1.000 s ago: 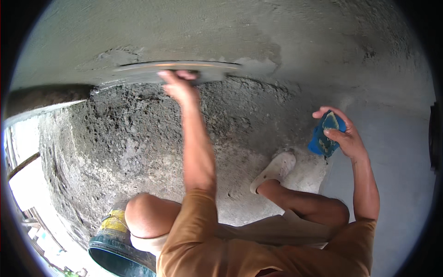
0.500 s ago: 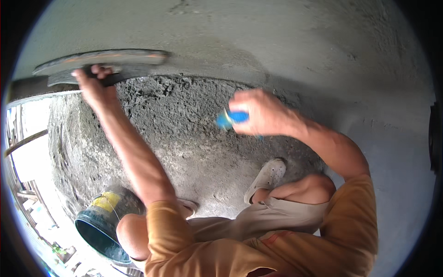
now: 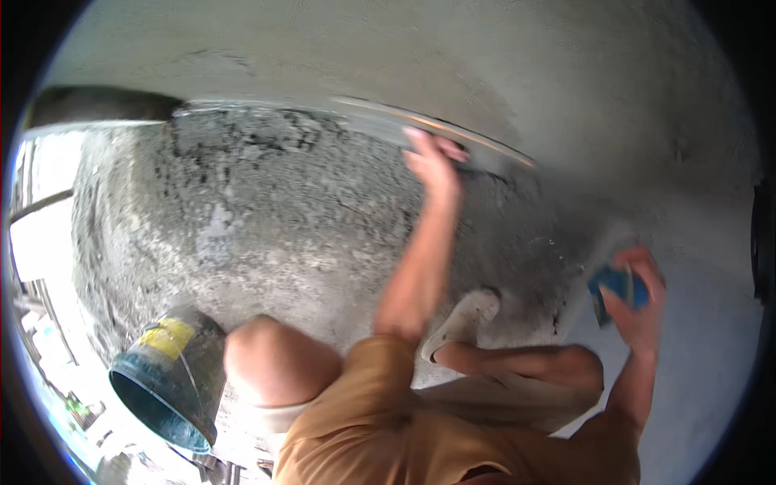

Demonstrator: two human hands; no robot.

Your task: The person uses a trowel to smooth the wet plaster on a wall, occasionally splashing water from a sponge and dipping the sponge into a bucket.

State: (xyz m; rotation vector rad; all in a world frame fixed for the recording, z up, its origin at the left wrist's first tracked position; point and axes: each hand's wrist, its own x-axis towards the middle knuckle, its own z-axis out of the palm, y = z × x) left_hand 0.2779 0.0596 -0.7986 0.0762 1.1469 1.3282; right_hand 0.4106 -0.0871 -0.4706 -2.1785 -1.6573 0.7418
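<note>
My left hand (image 3: pixel 436 166) is closed round the grip of a long, thin-edged plastering float (image 3: pixel 477 145). The float lies along the lower part of the grey plastered wall (image 3: pixel 339 48), its blade blurred by motion. Out to the right, my right hand (image 3: pixel 643 299) has its fingers wrapped round a small blue object (image 3: pixel 621 287). Blur hides what kind of object that is. It is held close to the smooth grey surface on the right side.
Rough, crumbly mortar (image 3: pixel 267 162) covers the ground below the wall. A dark bucket (image 3: pixel 174 380) with a yellow patch lies tipped beside my left knee. My foot in a pale clog (image 3: pixel 465 323) stands between my arms. A dark ledge (image 3: pixel 105 105) juts at the left.
My left hand has swept the float from the far left to the right along the wall's base. My right hand has moved right and nearer with the blue object.
</note>
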